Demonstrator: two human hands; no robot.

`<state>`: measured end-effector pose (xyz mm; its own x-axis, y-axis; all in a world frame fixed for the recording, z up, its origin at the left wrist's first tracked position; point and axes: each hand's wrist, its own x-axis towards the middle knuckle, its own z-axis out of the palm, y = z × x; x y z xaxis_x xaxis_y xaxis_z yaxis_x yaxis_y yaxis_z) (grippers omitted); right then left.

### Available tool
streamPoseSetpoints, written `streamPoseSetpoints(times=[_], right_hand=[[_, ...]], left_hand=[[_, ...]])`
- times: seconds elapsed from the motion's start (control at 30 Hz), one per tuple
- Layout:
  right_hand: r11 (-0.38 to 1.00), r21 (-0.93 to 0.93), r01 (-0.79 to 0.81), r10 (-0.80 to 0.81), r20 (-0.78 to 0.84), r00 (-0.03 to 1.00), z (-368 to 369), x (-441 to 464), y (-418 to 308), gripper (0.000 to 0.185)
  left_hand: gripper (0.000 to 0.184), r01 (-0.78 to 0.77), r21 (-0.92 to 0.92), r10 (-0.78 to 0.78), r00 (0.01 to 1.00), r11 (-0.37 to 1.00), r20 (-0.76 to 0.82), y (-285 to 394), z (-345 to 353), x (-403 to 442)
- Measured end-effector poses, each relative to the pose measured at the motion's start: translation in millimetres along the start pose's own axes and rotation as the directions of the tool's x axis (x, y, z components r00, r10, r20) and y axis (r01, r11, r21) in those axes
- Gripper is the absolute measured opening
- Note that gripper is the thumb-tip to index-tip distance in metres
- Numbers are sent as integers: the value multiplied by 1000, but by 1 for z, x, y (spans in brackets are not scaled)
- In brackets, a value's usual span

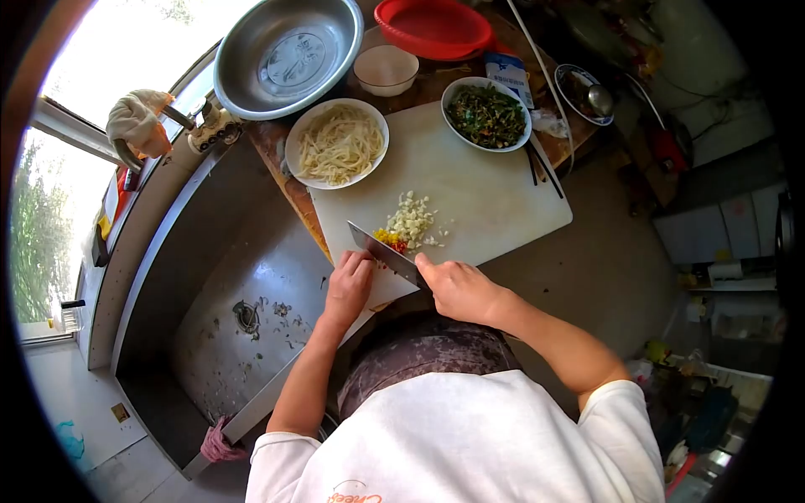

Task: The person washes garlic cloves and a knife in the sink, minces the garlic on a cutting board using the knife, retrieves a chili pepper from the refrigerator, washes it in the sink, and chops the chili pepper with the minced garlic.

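Observation:
My right hand is wrapped around the handle of a cleaver, whose blade reaches to the left across the near part of the white cutting board. Beside the blade, my left hand has its fingers curled and pressed together at the board's edge. What those fingers hold, if anything, is hidden. Just beyond the blade lie small chopped yellow and red pieces, which look like pepper. They touch a pile of chopped pale garlic.
On the board's far side are a bowl of pale shreds and a bowl of chopped greens. Behind them stand a metal basin, a small bowl and a red basin. Chopsticks lie at right; a sink adjoins at left.

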<state>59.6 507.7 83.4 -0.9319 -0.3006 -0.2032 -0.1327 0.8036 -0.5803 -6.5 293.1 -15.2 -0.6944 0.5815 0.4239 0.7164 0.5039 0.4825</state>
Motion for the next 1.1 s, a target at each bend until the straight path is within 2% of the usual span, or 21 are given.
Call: streamPoseSetpoints(times=[0.13, 0.23, 0.27, 0.33, 0.43, 0.57, 0.67, 0.77, 0.83, 0.9, 0.93, 1.03, 1.1], right_hand=[[996, -23, -88, 88, 0, 996, 21, 2, 2, 47], [999, -14, -33, 32, -74, 997, 21, 2, 6, 41], [998, 28, -62, 62, -24, 998, 15, 4, 6, 39], [997, 37, -71, 72, -24, 997, 4, 3, -1, 37], [994, 84, -77, 76, 14, 997, -3, -2, -9, 34], [987, 115, -109, 104, 50, 993, 7, -2, -1, 32], [983, 94, -158, 158, 6, 987, 7, -5, 9, 34], [989, 82, -123, 128, -52, 990, -1, -8, 21, 40], [996, -18, -90, 89, -17, 996, -10, -6, 18, 47], [991, -126, -48, 50, 8, 999, -18, -4, 11, 49], [986, -163, -35, 38, 13, 999, -24, -4, 5, 49], [969, -248, 10, -1, 40, 999, -35, 1, -5, 48], [960, -278, 29, -13, 60, 998, -38, 4, -3, 51]], left_hand=[[14, 21, -9, -21, 1000, 1000, -10, 3, -1, 0], [13, 41, -25, -41, 999, 999, -16, 3, -4, 0], [12, 122, -111, -128, 990, 986, -53, 2, -4, -1], [11, 276, -293, -317, 943, 916, -105, 0, -2, -7], [10, 326, -468, -441, 884, 821, -158, -1, -2, -11], [11, 386, -460, -512, 838, 800, -187, -5, -5, -15], [14, 418, -406, -524, 828, 813, -196, -2, -11, -21], [22, 425, -357, -516, 828, 832, -219, 4, -19, -14], [28, 422, -366, -526, 812, 829, -253, 13, -28, 10], [30, 212, -111, -236, 923, 971, -302, 30, -54, 45], [31, 98, 25, -86, 951, 995, -296, 31, -62, 58], [30, -140, 129, 143, 989, 982, -20, 8, -65, 74], [22, -187, 132, 180, 982, 974, 61, -8, -57, 78]])
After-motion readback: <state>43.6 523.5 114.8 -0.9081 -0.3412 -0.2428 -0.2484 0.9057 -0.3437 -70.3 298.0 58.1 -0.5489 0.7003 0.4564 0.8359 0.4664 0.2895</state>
